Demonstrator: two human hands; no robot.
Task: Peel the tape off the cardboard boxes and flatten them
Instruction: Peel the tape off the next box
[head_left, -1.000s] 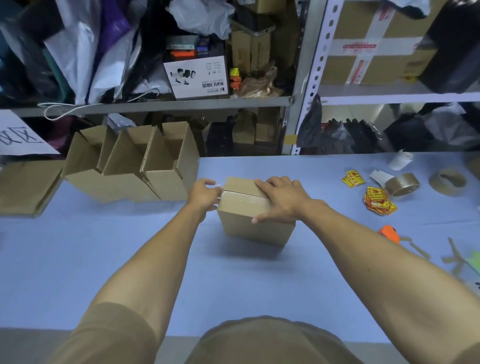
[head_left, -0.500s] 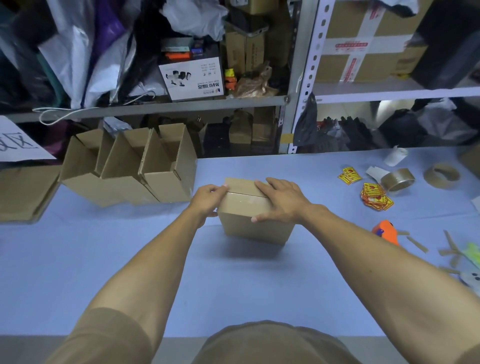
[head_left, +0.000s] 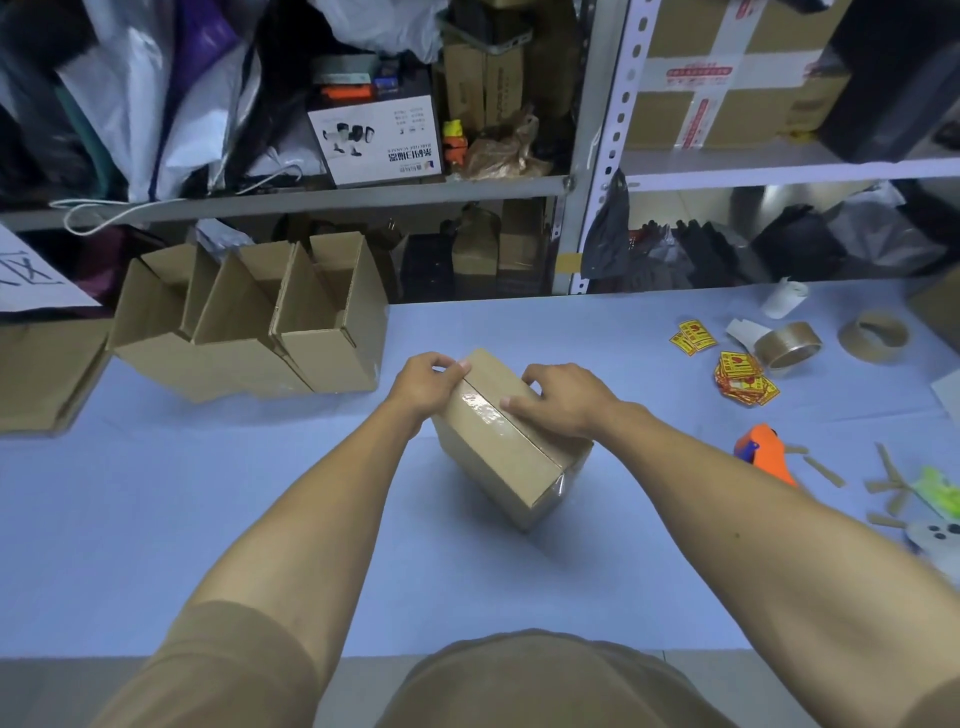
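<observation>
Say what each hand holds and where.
Left hand pinches the taped box at its far top edge; right hand rests on its top.

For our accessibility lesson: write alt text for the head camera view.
A person's left hand pinches at the far end of the clear tape sealing a small brown cardboard box, which the right hand steadies on a blue table; opened cardboard boxes stand left.
</observation>
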